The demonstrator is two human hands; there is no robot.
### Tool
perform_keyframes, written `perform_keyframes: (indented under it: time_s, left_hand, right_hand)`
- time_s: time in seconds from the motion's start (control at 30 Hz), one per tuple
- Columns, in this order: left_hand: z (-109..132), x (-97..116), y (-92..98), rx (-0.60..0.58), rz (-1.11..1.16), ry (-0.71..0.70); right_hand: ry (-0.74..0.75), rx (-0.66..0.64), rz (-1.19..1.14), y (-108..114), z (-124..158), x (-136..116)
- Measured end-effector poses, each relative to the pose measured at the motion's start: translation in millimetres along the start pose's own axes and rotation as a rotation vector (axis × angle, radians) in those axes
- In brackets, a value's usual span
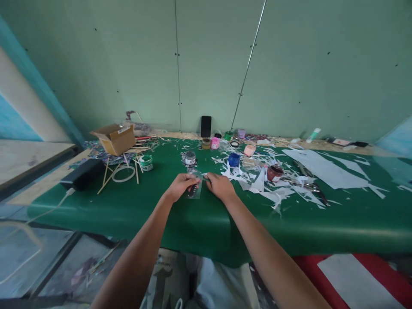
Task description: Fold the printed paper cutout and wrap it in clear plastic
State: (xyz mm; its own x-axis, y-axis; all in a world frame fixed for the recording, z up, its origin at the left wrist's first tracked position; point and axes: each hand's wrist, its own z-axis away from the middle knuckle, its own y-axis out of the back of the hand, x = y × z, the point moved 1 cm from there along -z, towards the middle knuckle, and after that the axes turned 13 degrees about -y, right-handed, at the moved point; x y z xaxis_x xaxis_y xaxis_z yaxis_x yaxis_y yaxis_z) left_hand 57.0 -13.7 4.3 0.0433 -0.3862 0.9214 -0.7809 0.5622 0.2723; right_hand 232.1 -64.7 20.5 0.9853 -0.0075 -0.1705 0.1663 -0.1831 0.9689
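Note:
A small clear plastic bag (195, 192) with a dark strip-like piece in or behind it is held just above the green-covered table. My left hand (179, 187) pinches its left side between thumb and fingers. Closed at the upper right edge of the bag is my right hand (221, 187); its fingertips are partly hidden. Just beyond both hands stands a jar of grey glitter (190, 159), with dark bits scattered around its base. A blue paint jar (234, 160) is to the right, among white paper scraps (257, 182).
Left: an open cardboard box (118, 140), wooden sticks (105, 176), a tape roll (123, 174), a green jar (146, 162) and a black box (83, 174) with a cable. Right: a brownish-red jar (274, 173), scissors (310, 185) and white paper (325, 167). A phone (206, 126) leans on the wall.

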Motion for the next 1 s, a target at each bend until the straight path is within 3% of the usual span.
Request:
perform_keyframes:
  time_s: [0.3,0.7,1.0]
  left_hand:
    - [2,3,-0.5,-0.078,-0.013,-0.010]
    - [-2,16,-0.2,-0.325,-0.053,-0.006]
    - [-1,32,-4.3,-0.386,-0.052,0.015]
  right_hand:
    - [-0.030,-0.002,0.013,-4,-2,-1]
    - [0.032,-0.064,0.025,-1,-3,-1]
    - [-0.120,-0.002,0.017,-1,-8,2]
